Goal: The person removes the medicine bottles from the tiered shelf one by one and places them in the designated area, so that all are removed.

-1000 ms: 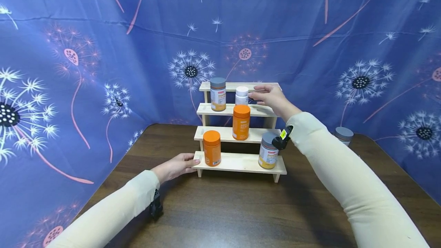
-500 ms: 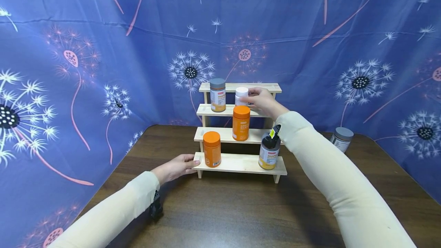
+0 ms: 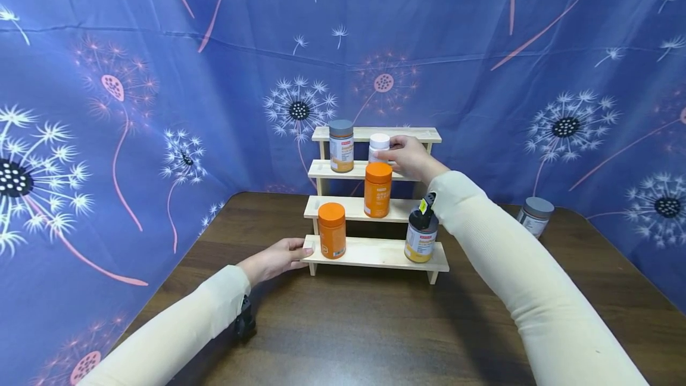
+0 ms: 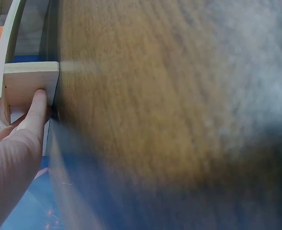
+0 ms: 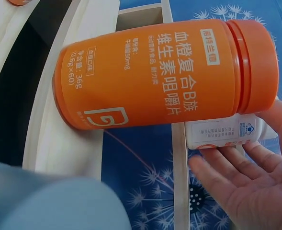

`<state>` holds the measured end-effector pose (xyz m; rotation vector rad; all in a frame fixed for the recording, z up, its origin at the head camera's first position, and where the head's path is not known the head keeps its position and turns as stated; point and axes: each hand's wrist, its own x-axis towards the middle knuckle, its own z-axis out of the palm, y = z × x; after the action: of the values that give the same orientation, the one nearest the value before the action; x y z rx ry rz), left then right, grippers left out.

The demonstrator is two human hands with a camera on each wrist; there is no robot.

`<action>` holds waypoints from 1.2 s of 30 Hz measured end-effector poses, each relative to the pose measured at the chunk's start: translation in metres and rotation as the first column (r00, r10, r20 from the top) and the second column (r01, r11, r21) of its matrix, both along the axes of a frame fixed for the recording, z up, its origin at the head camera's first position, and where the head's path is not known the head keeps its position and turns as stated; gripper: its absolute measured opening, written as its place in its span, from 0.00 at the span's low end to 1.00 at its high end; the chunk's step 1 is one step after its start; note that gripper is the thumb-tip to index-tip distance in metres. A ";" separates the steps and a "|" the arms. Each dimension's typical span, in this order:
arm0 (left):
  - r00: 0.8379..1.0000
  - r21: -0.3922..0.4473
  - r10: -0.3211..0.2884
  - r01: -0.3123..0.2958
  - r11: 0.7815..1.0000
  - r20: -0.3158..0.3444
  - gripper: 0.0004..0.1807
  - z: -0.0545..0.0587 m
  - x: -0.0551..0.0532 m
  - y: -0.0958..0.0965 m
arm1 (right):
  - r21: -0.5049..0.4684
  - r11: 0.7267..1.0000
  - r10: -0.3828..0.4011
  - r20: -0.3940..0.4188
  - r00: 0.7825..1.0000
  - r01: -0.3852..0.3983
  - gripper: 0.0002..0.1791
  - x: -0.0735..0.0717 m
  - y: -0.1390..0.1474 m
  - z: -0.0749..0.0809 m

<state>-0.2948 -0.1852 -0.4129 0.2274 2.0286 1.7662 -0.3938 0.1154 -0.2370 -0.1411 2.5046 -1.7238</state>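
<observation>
A small white pill bottle [image 3: 379,143] stands on the third step of a four-step wooden display rack [image 3: 375,252]. My right hand [image 3: 415,158] holds it from the right, thumb and fingers on opposite sides in the right wrist view. An orange supplement bottle [image 5: 145,76] on the step below partly hides the white bottle. Down at the rack's left end, my left hand [image 3: 276,260] grips the bottom step, thumb on top. In the left wrist view one finger [image 4: 38,103] presses the rack's wooden side piece [image 4: 30,81].
On the bottom step are another orange bottle [image 3: 332,231] and a grey-lidded jar [image 3: 420,243], partly behind my right wrist camera. A similar jar [image 3: 341,148] stands left of the white bottle. One more jar [image 3: 536,217] sits on the brown table at right. Blue curtain [image 3: 455,76] hangs behind.
My right hand has moved left from the white bottle's right side and its fingers have come round it. The left hand keeps its grip on the rack.
</observation>
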 end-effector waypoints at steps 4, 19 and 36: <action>1.000 -0.024 0.002 -0.002 1.000 0.004 0.29 0.001 0.000 0.000 | 0.025 1.000 -0.010 0.001 1.000 0.010 0.33 0.000 0.000 0.000; 1.000 -0.053 0.006 -0.005 0.999 0.013 0.28 0.003 -0.002 0.000 | -0.040 0.999 -0.031 0.044 0.999 0.033 0.37 -0.001 0.004 -0.003; 1.000 -0.046 -0.007 0.007 0.999 0.014 0.29 0.005 -0.001 0.001 | -0.122 0.992 -0.034 -0.010 0.999 0.033 0.34 0.000 0.013 -0.002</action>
<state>-0.2955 -0.1845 -0.4084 0.2067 2.0539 1.7098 -0.3938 0.1282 -0.2391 -0.1195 2.4237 -1.8948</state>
